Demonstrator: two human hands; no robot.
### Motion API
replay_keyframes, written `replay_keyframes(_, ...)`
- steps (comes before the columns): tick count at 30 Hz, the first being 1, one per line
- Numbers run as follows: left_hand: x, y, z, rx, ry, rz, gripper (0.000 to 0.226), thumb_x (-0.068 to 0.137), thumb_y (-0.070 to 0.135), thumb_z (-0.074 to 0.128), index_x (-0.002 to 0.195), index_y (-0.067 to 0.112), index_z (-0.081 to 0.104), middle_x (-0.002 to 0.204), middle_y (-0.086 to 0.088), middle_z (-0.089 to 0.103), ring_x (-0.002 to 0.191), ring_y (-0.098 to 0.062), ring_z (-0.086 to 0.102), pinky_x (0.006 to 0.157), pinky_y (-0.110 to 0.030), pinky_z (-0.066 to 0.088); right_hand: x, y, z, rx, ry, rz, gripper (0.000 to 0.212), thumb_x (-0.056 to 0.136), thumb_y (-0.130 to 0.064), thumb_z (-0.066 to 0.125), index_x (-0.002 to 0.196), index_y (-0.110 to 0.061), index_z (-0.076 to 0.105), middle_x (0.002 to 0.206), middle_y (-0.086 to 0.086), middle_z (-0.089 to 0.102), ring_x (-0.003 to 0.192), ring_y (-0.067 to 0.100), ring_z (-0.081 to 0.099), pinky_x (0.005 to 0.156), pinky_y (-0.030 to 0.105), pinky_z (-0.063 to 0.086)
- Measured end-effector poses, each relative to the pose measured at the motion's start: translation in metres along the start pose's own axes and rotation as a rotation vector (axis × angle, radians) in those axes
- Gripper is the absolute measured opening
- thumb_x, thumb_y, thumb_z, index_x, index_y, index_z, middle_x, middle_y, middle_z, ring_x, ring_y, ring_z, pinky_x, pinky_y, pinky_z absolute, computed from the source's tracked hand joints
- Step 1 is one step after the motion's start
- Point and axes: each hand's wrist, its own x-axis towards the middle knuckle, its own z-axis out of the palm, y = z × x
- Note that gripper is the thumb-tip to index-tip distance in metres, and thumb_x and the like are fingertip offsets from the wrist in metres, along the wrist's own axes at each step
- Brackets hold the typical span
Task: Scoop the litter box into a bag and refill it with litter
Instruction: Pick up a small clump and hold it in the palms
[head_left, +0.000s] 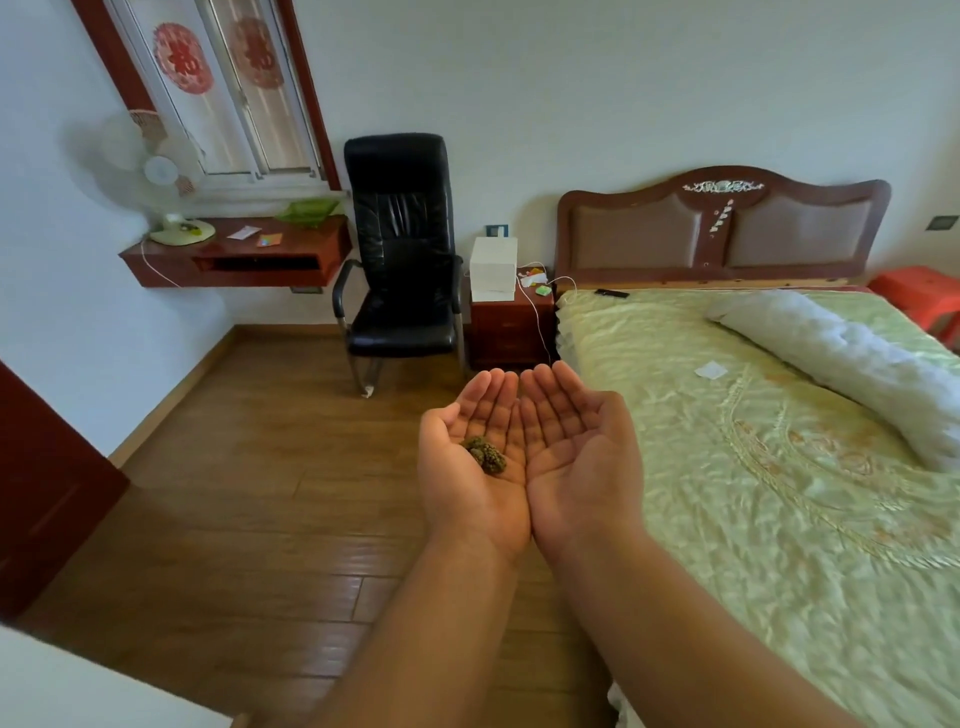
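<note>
Both forearms run up from the bottom of the frame to the centre, where I hold my left hand (475, 457) and my right hand (574, 447) side by side, palms up, little-finger edges touching, fingers straight and relaxed; neither one grips anything. Largest in the room is the bed (727, 467) filling the right half of the frame under a pale green cover, a white bolster (841, 364) lying across its upper right; the wooden floor (234, 493) takes the lower left and centre; a black chair (402, 260) stands at upper centre against the wall, with a nightstand (511, 327) just beside it and a white box (493, 270) on top; a wall shelf (239, 257) at upper left carries a fan (156, 171) below the window; a dark door (47, 499) shows at the left edge. Smallest is the dark greenish clump (485, 454) resting loose in my left palm near its inner edge; my right palm carries nothing. I cannot see a litter box, a bag, a scoop or fresh litter anywhere in view, so I judge the task barely under way or not begun; at most this one clump is out and lies in my hand, not bagged; the scooping into a bag and the whole refill look left to do, as far as this view tells.
</note>
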Motion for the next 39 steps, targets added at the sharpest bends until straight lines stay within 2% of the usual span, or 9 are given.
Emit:
replay_keyframes(7, 0.052, -0.009, 0.017, 0.018, -0.013, -0.074, 0.041, 0.104, 0.022, 0.039, 0.118, 0.001, 0.072, 0.116, -0.017, 0.075, 0.11, -0.029, 0.073, 0.108, -0.044, 0.051, 0.052, -0.003, 0.006, 0.024, 0.053, -0.071, 0.035, 0.099, -0.016, 0.046, 0.12, 0.0, 0.069, 0.115, 0.018, 0.074, 0.106, 0.028, 0.073, 0.094, 0.037, 0.055)
replay_keyframes(11, 0.092, -0.001, 0.028, 0.013, -0.054, -0.123, 0.041, 0.104, 0.022, 0.039, 0.117, 0.002, 0.072, 0.116, -0.017, 0.075, 0.111, -0.03, 0.072, 0.109, -0.044, 0.05, 0.085, 0.003, 0.023, 0.047, 0.067, -0.129, 0.035, 0.098, -0.015, 0.047, 0.121, 0.0, 0.068, 0.115, 0.018, 0.074, 0.106, 0.027, 0.073, 0.099, 0.037, 0.053)
replay_keyframes(18, 0.177, 0.048, 0.056, 0.013, -0.12, -0.171, 0.041, 0.102, 0.022, 0.042, 0.122, 0.0, 0.071, 0.115, -0.017, 0.075, 0.11, -0.028, 0.073, 0.103, -0.04, 0.053, 0.157, 0.034, 0.081, 0.087, 0.064, -0.208, 0.036, 0.096, -0.014, 0.047, 0.121, 0.001, 0.068, 0.118, 0.018, 0.072, 0.107, 0.027, 0.072, 0.102, 0.037, 0.052)
replay_keyframes(24, 0.247, 0.092, 0.06, 0.037, -0.152, -0.192, 0.041, 0.101, 0.021, 0.042, 0.122, 0.0, 0.071, 0.117, -0.017, 0.075, 0.112, -0.029, 0.072, 0.105, -0.041, 0.053, 0.211, 0.08, 0.12, 0.115, 0.061, -0.249, 0.038, 0.097, -0.014, 0.045, 0.124, 0.001, 0.066, 0.12, 0.018, 0.072, 0.11, 0.026, 0.072, 0.102, 0.037, 0.052)
replay_keyframes(31, 0.305, 0.12, 0.057, 0.048, -0.145, -0.193, 0.041, 0.103, 0.022, 0.041, 0.121, 0.0, 0.071, 0.118, -0.018, 0.074, 0.113, -0.03, 0.072, 0.11, -0.044, 0.049, 0.262, 0.113, 0.142, 0.117, 0.061, -0.223, 0.036, 0.098, -0.014, 0.047, 0.123, 0.001, 0.067, 0.118, 0.018, 0.073, 0.109, 0.028, 0.072, 0.101, 0.037, 0.052)
replay_keyframes(39, 0.373, 0.121, 0.078, 0.082, -0.129, -0.136, 0.04, 0.103, 0.021, 0.041, 0.12, 0.0, 0.071, 0.12, -0.018, 0.074, 0.113, -0.03, 0.072, 0.11, -0.044, 0.049, 0.337, 0.116, 0.16, 0.118, 0.046, -0.159, 0.036, 0.1, -0.016, 0.045, 0.123, 0.0, 0.067, 0.118, 0.017, 0.073, 0.109, 0.027, 0.072, 0.093, 0.034, 0.055)
